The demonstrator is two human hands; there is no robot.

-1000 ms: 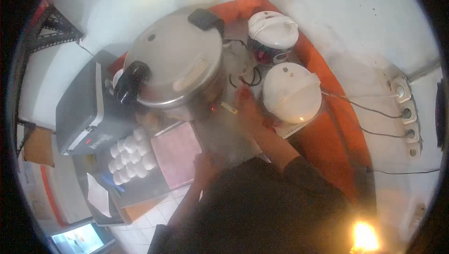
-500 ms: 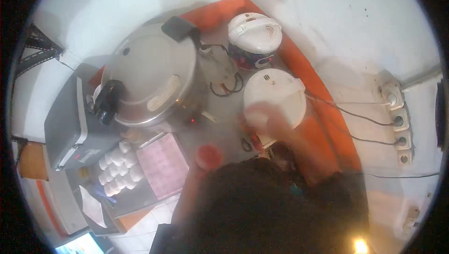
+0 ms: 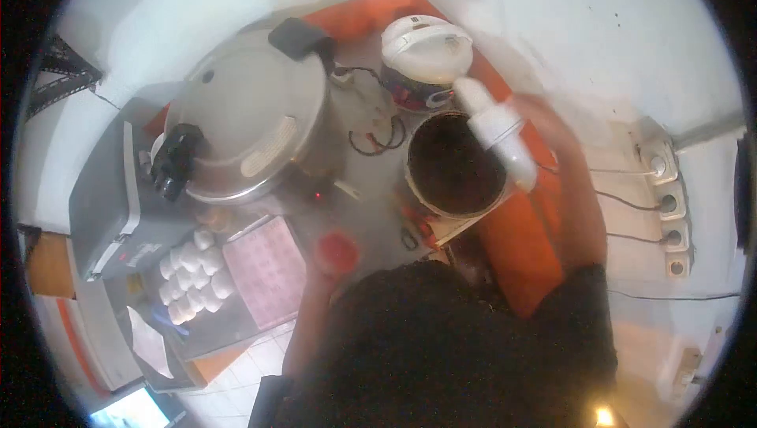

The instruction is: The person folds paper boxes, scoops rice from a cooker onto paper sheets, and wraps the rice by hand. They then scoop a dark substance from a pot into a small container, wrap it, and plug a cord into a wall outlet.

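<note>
My right hand (image 3: 546, 124) grips the white lid (image 3: 498, 130), which is raised and tilted nearly on edge at the right of the front rice cooker (image 3: 456, 164). That cooker stands uncovered and its inside looks dark; I cannot make out the contents. My left hand (image 3: 319, 276), low in the middle, is closed round a small round red container (image 3: 337, 252), held up above the grey counter. Blur hides the detail of its top. Behind the uncovered cooker is a second rice cooker (image 3: 426, 53) with its white lid on.
A large metal pressure cooker (image 3: 244, 112) with black handles fills the left of the counter (image 3: 367, 227). Nearby are a pink tray (image 3: 266, 270), several white cups (image 3: 193, 274) and a grey case (image 3: 106, 199). Cables run to wall sockets (image 3: 670, 205) at right.
My right hand has lifted the lid off the front cooker and carried it up and to the right, uncovering the dark inside. My left hand still holds the red container, with little movement.
</note>
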